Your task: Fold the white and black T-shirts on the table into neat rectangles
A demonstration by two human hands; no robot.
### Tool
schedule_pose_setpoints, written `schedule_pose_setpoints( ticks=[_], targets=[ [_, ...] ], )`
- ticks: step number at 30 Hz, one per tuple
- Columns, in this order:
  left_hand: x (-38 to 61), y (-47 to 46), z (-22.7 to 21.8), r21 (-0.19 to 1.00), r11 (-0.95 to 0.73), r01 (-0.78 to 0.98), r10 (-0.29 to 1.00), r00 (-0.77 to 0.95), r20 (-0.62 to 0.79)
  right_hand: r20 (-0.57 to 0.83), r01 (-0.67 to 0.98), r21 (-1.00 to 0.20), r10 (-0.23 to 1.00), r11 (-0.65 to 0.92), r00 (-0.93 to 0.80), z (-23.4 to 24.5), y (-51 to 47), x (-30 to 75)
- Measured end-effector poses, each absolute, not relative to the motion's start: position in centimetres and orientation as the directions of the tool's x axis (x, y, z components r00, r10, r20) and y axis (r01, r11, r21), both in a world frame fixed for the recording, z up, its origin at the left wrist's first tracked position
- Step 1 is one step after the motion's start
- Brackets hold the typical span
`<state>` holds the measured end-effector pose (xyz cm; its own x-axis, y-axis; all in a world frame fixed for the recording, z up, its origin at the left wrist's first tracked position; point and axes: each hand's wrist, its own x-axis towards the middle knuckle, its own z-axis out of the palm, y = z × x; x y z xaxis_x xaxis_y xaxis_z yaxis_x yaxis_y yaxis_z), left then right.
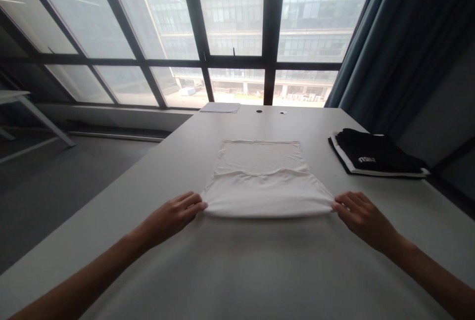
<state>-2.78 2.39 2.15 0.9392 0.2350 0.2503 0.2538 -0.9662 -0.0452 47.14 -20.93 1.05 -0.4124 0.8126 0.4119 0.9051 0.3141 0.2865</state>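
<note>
A white T-shirt (pixel 267 194) lies folded into a rough rectangle on the white table (pixel 178 161), its near part turned over so that a curved edge crosses the middle. My left hand (pixel 181 211) pinches the near left corner of the cloth between thumb and fingers. At the near right corner, my right hand (pixel 358 213) grips the fabric in the same way. The near edge is stretched straight between both hands, just at the tabletop.
On the right stands a stack of folded black and white clothes (pixel 374 154). Some white sheets (pixel 220 107) lie at the far left edge, near a round cable hole (pixel 259 111). Large windows and a blue curtain (pixel 378 43) rise behind; another table (pixel 33 107) is at left.
</note>
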Motion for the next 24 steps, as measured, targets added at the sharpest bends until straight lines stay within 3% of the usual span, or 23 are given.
schedule_pose_setpoints(
  ticks=[5, 8, 12, 15, 19, 24],
  targets=[
    [-3.0, 1.7, 3.8, 0.19, -0.962, 0.197, 0.215, 0.974, 0.077, 0.173, 0.924, -0.064, 0.916, 0.377, -0.361, 1.4, -21.6, 47.4],
    [-2.0, 2.0, 4.9, 0.242, -0.928, 0.283, 0.319, 0.94, 0.121, 0.168, 0.916, -0.209, 0.936, 0.341, -0.31, 2.9, -20.5, 47.1],
    [2.1, 3.0, 3.5, 0.298, -0.841, 0.451, 0.538, 0.755, 0.374, 0.392, 0.942, -0.243, 0.912, 0.23, -0.121, 2.5, -16.0, 45.2],
    [5.1, 3.6, 0.9, 0.225, -0.837, 0.499, 0.546, 0.791, 0.277, 0.395, 0.955, -0.233, 0.916, 0.181, -0.077, 0.1, -12.3, 43.4],
    [5.7, 4.4, -1.9, 0.128, -0.816, 0.564, 0.575, 0.815, 0.075, 0.222, 0.985, -0.164, 0.975, 0.059, -0.021, -2.8, -10.3, 42.9],
    [4.7, 5.0, -2.7, 0.121, -0.745, 0.656, 0.663, 0.748, 0.027, 0.125, 0.989, -0.137, 0.99, -0.048, 0.065, -4.1, -11.1, 44.4]
  ],
)
